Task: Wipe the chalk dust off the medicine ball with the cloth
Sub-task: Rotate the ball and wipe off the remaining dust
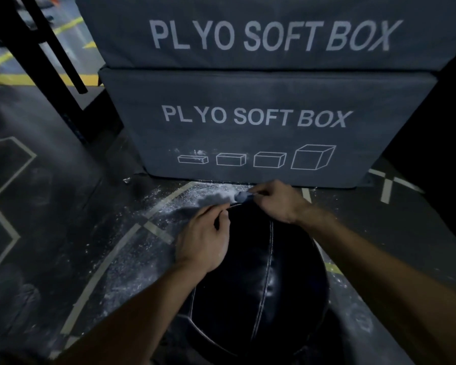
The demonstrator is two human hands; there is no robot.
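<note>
The medicine ball [261, 280] sits on the dark floor [50, 206] directly under both hands, a large black leather-look sphere with pale stitched seams running from its top down its sides; its skin is glossy, with a faint whitish haze near the middle seam just below the left fingers. The left hand [204, 238] rests on the upper left of the ball, its fingers curled inward with thumb and forefinger drawn together at the ball's far edge, seemingly pinching an edge of the cloth [216, 197], though the exact contact is hard to make out. The right hand [277, 201] lies over the top of the ball, fingers bent and closed on a small bunched grey-blue corner of the same cloth, just beyond its fingertips. Between the two sets of fingers the cloth stretches as a dusty grey sheet over the far side of the ball (its outline blurs into the powder behind it). White chalk dust [142, 248] is scattered on the floor left of the left fingers and beyond both hands, up to the foot of the lower plyo box [261, 122], which carries a second plyo box [274, 32] on top.
</note>
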